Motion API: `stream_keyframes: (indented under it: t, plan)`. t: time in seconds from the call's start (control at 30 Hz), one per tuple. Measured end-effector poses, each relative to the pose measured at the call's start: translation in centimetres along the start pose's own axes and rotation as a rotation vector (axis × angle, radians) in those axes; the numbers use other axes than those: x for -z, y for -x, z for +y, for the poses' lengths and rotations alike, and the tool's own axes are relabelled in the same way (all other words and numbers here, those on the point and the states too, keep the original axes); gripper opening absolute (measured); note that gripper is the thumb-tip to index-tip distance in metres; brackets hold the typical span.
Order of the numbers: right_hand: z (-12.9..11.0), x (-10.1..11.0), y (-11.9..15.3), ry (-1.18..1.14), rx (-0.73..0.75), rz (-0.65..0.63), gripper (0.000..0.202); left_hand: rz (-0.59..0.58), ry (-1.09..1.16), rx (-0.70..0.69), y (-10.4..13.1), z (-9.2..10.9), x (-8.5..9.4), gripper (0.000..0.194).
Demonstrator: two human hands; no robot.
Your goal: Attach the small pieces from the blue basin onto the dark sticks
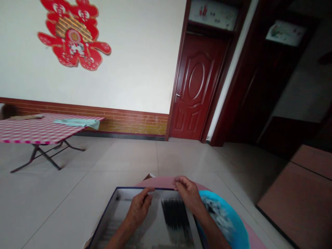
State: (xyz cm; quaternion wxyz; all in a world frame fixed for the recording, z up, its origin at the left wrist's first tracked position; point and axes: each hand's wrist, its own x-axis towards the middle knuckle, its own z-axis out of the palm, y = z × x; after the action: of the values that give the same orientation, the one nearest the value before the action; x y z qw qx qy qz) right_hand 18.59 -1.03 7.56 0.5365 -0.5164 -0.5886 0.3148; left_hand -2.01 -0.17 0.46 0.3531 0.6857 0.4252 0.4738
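Observation:
My left hand hovers over a shallow box with a dark blue rim, its thumb and fingertips pinched together. A small pale bit seems to show at those fingertips, too small to name. My right hand is over the box's far right corner, its fingers also pinched; what they hold, if anything, I cannot make out. Inside the box, below my right hand, lies a row of thin black sticks, blurred. Fainter grey strips lie at the box's left side.
Right of the box is a bright blue basin holding many white and black pieces. Both rest on a round pink tabletop. A folding table with a checked cover stands far left. Brown panels are at right; a red door is behind.

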Motion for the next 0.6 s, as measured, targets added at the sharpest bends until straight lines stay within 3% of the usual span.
stream_keyframes:
  t: [0.13,0.27,0.47,0.6]
  plan:
    - [1.3,7.2,0.0,0.236,-0.029,0.064,0.02,-0.012,-0.145,0.003,0.1,0.0,-0.1,0.03]
    - [4.3,12.0,2.0,0.491,-0.048,-0.032,0.014,-0.039,-0.263,-0.044,0.2,0.6,0.0,0.026]
    - [6.7,12.7,4.7,0.652,0.077,-0.248,0.026,-0.096,-0.359,-0.096,0.1,1.7,0.0,0.024]
    - [6.7,12.0,5.3,0.776,0.126,-0.264,0.038,-0.144,-0.372,-0.117,-1.0,3.1,0.1,0.024]
